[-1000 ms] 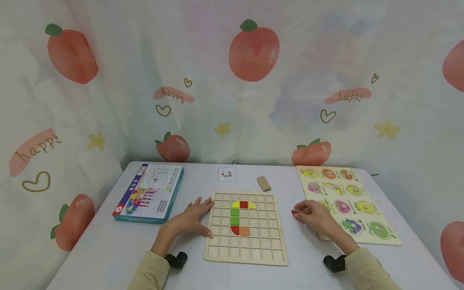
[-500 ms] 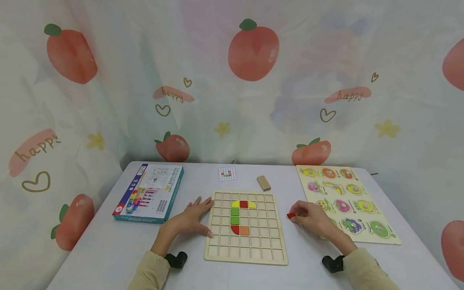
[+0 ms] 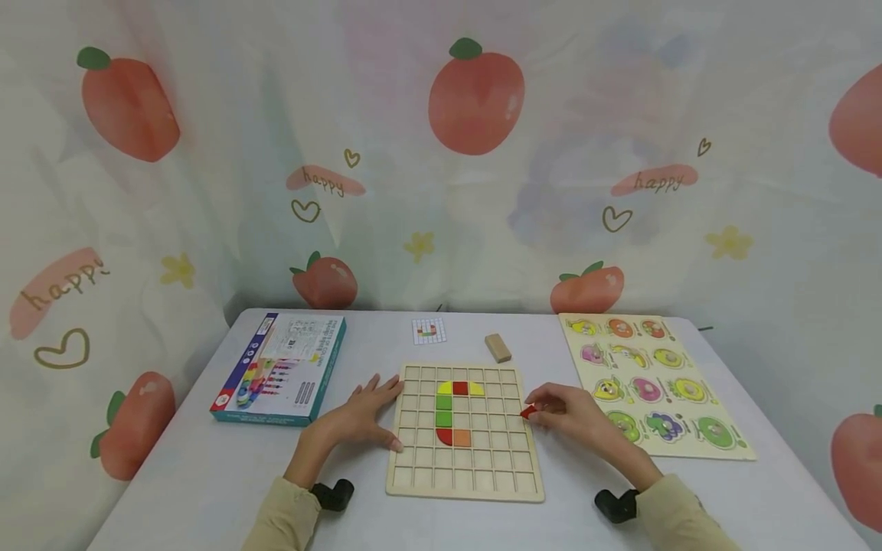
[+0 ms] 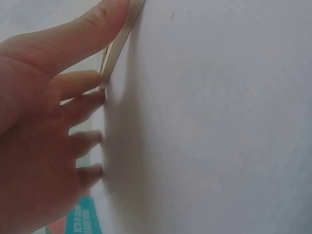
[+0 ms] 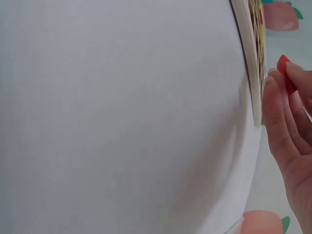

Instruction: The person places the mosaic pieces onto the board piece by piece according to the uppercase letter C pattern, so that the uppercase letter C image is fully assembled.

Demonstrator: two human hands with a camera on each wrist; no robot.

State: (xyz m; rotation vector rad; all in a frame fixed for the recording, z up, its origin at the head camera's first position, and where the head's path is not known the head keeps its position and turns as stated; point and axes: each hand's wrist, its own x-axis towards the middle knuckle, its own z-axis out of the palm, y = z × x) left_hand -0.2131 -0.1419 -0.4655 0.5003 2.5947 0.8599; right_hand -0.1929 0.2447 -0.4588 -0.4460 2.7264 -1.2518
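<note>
A square wooden grid board [image 3: 465, 484] lies mid-table. In its cells sit two yellow pieces, a red square [image 3: 460, 389], two green squares [image 3: 444, 410], a rounded red piece [image 3: 444, 437] and an orange square [image 3: 462, 438]. My left hand [image 3: 358, 417] rests at the board's left edge, fingers spread, thumb [image 4: 105, 19] touching the rim in the left wrist view. At the board's right edge, my right hand [image 3: 575, 417] pinches a small red piece [image 5: 287, 73] between thumb and fingers; most of that piece is covered by the fingertips.
A small pattern card [image 3: 429, 331] and a wooden block [image 3: 498, 347] lie behind the board. At the left is a flat printed box [image 3: 282, 367]. A fruit-picture board [image 3: 661, 383] lies on the right, close to the right wrist.
My right hand has moved left with the red piece, from beside the fruit board to the grid board's right edge. The left hand stays in place.
</note>
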